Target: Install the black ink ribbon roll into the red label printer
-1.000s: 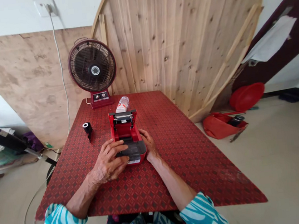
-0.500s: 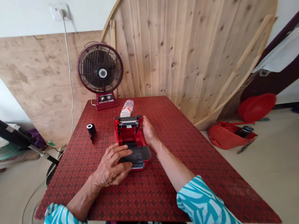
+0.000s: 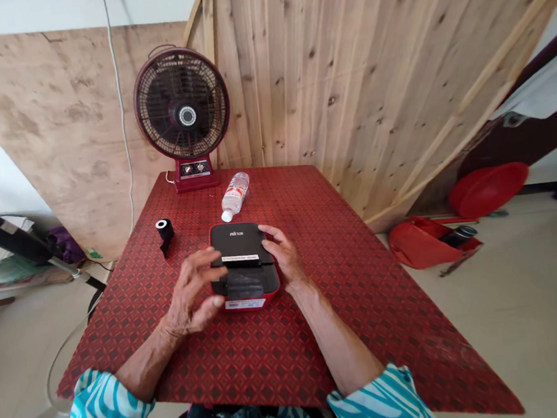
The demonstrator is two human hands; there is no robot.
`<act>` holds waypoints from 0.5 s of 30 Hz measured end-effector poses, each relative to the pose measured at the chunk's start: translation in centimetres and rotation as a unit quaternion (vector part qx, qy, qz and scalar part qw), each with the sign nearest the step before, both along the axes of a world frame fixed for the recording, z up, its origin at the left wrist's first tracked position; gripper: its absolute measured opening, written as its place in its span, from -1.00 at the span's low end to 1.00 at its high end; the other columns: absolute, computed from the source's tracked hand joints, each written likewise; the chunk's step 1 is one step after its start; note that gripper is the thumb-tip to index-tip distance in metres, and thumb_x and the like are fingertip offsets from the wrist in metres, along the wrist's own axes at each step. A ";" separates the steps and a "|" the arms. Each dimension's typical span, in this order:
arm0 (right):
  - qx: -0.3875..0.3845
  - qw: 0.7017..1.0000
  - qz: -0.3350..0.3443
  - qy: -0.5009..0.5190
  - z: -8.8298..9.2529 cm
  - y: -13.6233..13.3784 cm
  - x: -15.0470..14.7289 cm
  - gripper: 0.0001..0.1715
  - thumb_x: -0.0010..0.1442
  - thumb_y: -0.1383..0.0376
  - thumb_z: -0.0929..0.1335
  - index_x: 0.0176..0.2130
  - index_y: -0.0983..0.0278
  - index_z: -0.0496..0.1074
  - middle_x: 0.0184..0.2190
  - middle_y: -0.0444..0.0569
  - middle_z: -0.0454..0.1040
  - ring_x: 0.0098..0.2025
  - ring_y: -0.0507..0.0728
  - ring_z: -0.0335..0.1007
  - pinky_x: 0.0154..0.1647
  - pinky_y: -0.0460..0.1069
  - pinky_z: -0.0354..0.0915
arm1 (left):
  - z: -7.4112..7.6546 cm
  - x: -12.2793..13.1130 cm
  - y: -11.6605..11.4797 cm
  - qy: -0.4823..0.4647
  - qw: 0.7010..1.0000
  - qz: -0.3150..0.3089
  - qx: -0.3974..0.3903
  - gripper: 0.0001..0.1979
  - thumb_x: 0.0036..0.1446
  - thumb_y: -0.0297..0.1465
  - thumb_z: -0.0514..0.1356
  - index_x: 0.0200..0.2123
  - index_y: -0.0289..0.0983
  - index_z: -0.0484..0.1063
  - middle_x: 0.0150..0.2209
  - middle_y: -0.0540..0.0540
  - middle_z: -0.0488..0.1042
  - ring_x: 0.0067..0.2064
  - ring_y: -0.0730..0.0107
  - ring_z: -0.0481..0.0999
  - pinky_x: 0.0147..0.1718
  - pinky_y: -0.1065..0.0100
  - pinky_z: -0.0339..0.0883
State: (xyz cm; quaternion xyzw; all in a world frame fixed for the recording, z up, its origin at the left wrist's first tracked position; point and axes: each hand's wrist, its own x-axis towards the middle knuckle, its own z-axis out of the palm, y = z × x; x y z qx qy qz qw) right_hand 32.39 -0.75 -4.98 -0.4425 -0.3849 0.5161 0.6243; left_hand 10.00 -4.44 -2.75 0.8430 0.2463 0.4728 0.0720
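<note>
A small red device with a black lid (image 3: 242, 257), like a label printer, lies in the middle of the red patterned table (image 3: 346, 275). Its lid is down. My left hand (image 3: 191, 296) rests against the device's left side, thumb on its front corner and fingers curled over the left edge. My right hand (image 3: 286, 256) cups the right side, fingers laid on the lid's edge. A black roll with a white core (image 3: 164, 232) stands on the table to the left of the device.
A plastic water bottle (image 3: 235, 195) lies on its side behind the device. A red table fan (image 3: 183, 116) stands at the table's far edge, before wooden boards. On the floor to the right are a red bag (image 3: 416, 243) and a red basin (image 3: 487, 188).
The device's lid, open and upright before, is now shut flat. My right hand went to the far end of the lid, then came back to the device's right side.
</note>
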 end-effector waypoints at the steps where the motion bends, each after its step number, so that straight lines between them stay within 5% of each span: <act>1: 0.001 1.000 0.000 0.001 0.0 0.0 0.0 -0.54 -0.07 0.17 0.41 -0.11 0.12 0.45 -0.15 -0.13 0.55 -0.12 0.17 0.45 -0.01 0.12 0.32 | -0.2 -0.2 0.2 -0.010 0.999 0.036 -0.024 -0.59 0.30 -0.18 -0.03 0.09 -0.24 0.32 0.14 -0.29 0.32 0.21 0.07 0.26 0.13 -0.03 0.21; 5: 0.011 1.000 0.003 -0.010 -0.2 0.0 0.1 -0.50 -0.03 0.16 0.40 -0.04 0.11 0.40 -0.08 -0.12 0.54 -0.06 0.17 0.45 0.04 0.14 0.32 | -0.8 -0.6 1.2 0.031 0.992 0.116 -0.040 -0.61 0.34 -0.21 -0.09 0.05 -0.25 0.36 0.14 -0.27 0.32 0.22 0.10 0.24 0.15 0.00 0.16; 15: 0.067 0.996 0.009 -0.058 -1.2 -0.2 0.5 -0.47 0.07 0.15 0.37 0.06 0.10 0.35 0.08 -0.08 0.45 0.11 0.17 0.35 0.18 0.15 0.24 | -1.6 -0.6 2.1 0.047 0.994 0.102 -0.007 -0.71 0.32 -0.27 -0.03 -0.06 -0.24 0.39 0.07 -0.23 0.40 0.20 0.10 0.27 0.13 0.00 0.17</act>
